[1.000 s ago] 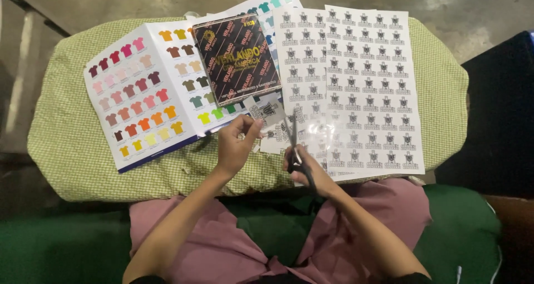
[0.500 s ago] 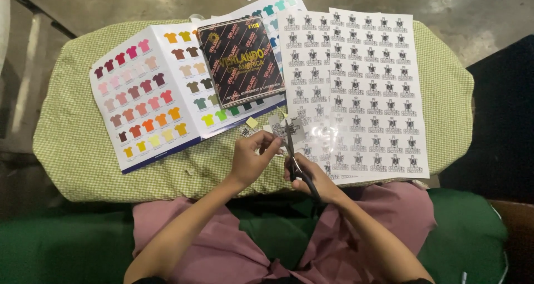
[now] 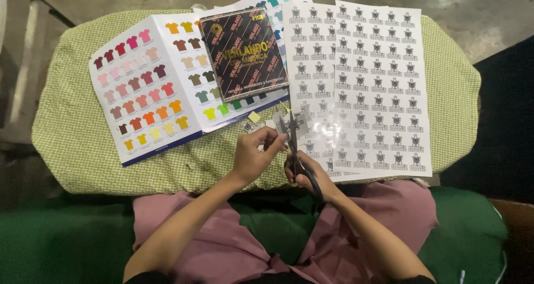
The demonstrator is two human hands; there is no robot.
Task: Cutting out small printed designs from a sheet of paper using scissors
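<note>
My left hand (image 3: 253,157) pinches a small clear cut piece of sticker film (image 3: 285,125) printed with a dark emblem. My right hand (image 3: 313,175) grips black-handled scissors (image 3: 293,148) whose blades point up into that piece. Both hands hover over the near edge of a green checked cushion (image 3: 83,145). Just to the right lie two glossy sheets of emblem stickers (image 3: 378,84) in rows. A few tiny cut scraps (image 3: 254,117) rest on the cushion above my left hand.
An open colour chart booklet (image 3: 147,84) with rows of small shirt swatches lies at the left of the cushion, with a dark printed packet (image 3: 243,53) on top of it. My lap in pink fabric (image 3: 222,245) sits on a green seat (image 3: 50,245). Concrete floor lies beyond.
My left hand lifted off the cushion and took the small sticker piece up to the scissors. My right hand shifted slightly left with the blades now on the piece.
</note>
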